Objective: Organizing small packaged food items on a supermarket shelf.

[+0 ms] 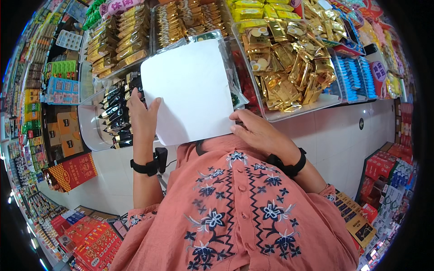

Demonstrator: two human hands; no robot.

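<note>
A blank white sheet or thin board [190,91] with rounded corners lies in front of my body, over the near bins. My left hand [144,110] is at its left edge, thumb and fingers spread, the thumb overlapping the edge. At the lower right edge, my right hand [252,127] has its thumb and index fingertips against or very near the sheet; whether they pinch it is unclear. Black-and-gold wrapped packets [117,111] fill the clear bin [89,127] beside my left hand. Part of a dark green package [239,98] shows past the sheet's right side.
Gold egg-pictured packets [284,64] fill a clear bin at right. Gold-wrapped snacks [130,37] and yellow packets [249,12] stand behind. Blue packets [352,78] sit further right. Red cartons [90,242] and a red box [76,171] stand low at left. More cartons [379,166] flank the right.
</note>
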